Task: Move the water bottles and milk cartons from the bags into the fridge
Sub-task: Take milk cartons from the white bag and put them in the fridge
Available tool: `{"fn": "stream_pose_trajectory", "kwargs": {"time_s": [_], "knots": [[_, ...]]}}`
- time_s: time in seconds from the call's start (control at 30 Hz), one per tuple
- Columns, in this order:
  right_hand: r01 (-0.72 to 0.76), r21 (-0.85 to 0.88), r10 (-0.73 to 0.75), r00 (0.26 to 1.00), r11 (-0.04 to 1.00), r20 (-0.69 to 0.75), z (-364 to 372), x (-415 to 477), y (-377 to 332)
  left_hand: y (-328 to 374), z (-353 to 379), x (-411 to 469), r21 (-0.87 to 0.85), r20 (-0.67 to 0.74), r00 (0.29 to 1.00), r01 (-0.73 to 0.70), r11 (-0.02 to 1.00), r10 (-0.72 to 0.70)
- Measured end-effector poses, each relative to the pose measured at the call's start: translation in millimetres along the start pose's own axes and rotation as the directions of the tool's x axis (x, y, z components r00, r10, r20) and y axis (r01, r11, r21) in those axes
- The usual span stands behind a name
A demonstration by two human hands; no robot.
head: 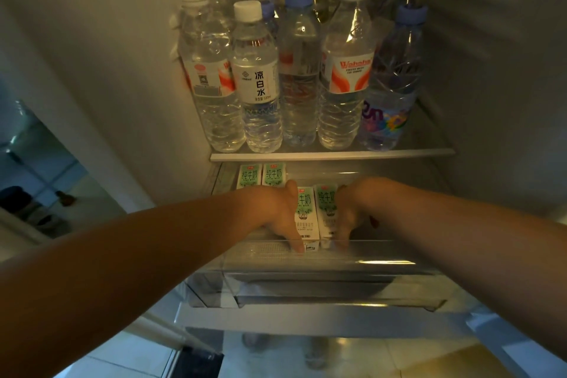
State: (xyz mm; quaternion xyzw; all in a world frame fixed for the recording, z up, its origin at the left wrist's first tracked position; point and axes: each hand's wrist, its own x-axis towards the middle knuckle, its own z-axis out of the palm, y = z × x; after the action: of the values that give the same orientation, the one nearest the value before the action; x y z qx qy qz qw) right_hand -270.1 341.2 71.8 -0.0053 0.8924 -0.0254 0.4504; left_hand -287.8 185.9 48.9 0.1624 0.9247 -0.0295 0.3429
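Both my arms reach into the open fridge's clear drawer. Two green-and-white milk cartons stand side by side between my hands. My left hand grips the left carton and my right hand grips the right carton, fingers pointing down along their outer sides. Two more milk cartons stand at the drawer's back left. On the glass shelf above, several water bottles stand upright in rows, with white, blue and red caps.
The fridge's white inner walls close in on the left and right. The drawer's right part holds nothing visible. Below the drawer lies tiled floor, with my feet faintly visible. At the far left are a dim room and a large water jug.
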Motion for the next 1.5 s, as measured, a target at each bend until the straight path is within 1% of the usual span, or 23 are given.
{"fn": "stream_pose_trajectory", "kwargs": {"time_s": [0.1, 0.17, 0.33, 0.47, 0.57, 0.7, 0.87, 1.0, 1.07, 1.13, 1.2, 1.3, 1.4, 1.47, 1.5], "knots": [[0.033, 0.056, -0.026, 0.993, 0.998, -0.114, -1.3, 2.7, 1.8, -1.7, 0.6, 3.1, -0.001, -0.038, 0.999, 0.005, 1.0, -0.005], [0.041, 0.126, -0.025, 0.992, 0.991, -0.125, -1.2, 3.0, 3.1, -1.9, 0.6, 2.9, -0.014, -0.048, 0.999, 0.014, 1.0, -0.014], [0.071, 0.152, -0.04, 0.98, 0.986, -0.196, -1.5, 3.6, 3.1, -5.0, -1.5, 0.0, -0.039, -0.094, 0.995, 0.022, 0.999, -0.026], [0.065, 0.077, -0.037, 0.948, 0.995, -0.316, -3.2, 4.4, 2.4, -7.3, -2.7, 1.4, -0.026, -0.133, 0.99, 0.042, 0.999, -0.045], [0.042, 0.045, -0.023, 0.932, 0.998, -0.363, -4.3, 7.3, 1.2, -8.9, -3.0, 5.3, -0.022, -0.143, 0.988, 0.064, 0.998, -0.066], [0.008, 0.045, 0.009, 0.931, 0.999, -0.365, -4.3, 12.4, 0.7, -10.3, -3.6, 11.2, 0.021, -0.107, 0.992, 0.077, 0.997, -0.074], [0.016, 0.085, 0.014, 0.937, 0.996, -0.349, -7.1, 8.7, -0.4, -11.5, -7.1, 4.2, 0.064, -0.058, 0.996, 0.073, 0.995, -0.07], [0.066, 0.017, -0.056, 0.935, 0.998, -0.35, -15.1, 2.4, -4.7, -19.2, -16.7, -13.0, -0.068, -0.015, 0.997, 0.071, 0.995, -0.072], [0.134, -0.007, -0.128, 0.931, 0.991, -0.341, -19.8, -2.4, -6.5, -21.6, -20.4, -28.1, -0.083, -0.031, 0.997, 0.063, 0.995, -0.066], [0.199, -0.005, -0.189, 0.925, 0.98, -0.329, -22.3, -10.9, -9.7, -21.2, -22.8, -47.5, -0.071, -0.083, 0.995, 0.045, 0.996, -0.05], [0.234, -0.011, -0.224, 0.912, 0.972, -0.344, -21.4, -25.5, -14.5, -20.0, -22.6, -66.5, -0.133, -0.154, 0.987, 0.024, 0.991, -0.044], [0.285, -0.01, -0.262, 0.866, 0.959, -0.426, -14.4, -48.9, -18.4, -20.9, -15.4, -89.0, -0.222, -0.335, 0.942, -0.046, 0.974, -0.032], [0.323, 0.054, -0.248, 0.812, 0.945, -0.528, 0.6, -74.1, -17.2, -25.1, -0.1, -108.0, -0.238, -0.534, 0.844, -0.097, 0.966, -0.047], [0.356, 0.096, -0.238, 0.777, 0.93, -0.582, 16.5, -88.5, -17.0, -26.5, 11.2, -118.2, -0.195, -0.656, 0.754, -0.143, 0.97, -0.02], [0.38, 0.094, -0.243, 0.743, 0.92, -0.624, 26.0, -95.4, -17.5, -26.2, 17.0, -123.8, -0.166, -0.7, 0.714, -0.164, 0.972, 0.001]]}}
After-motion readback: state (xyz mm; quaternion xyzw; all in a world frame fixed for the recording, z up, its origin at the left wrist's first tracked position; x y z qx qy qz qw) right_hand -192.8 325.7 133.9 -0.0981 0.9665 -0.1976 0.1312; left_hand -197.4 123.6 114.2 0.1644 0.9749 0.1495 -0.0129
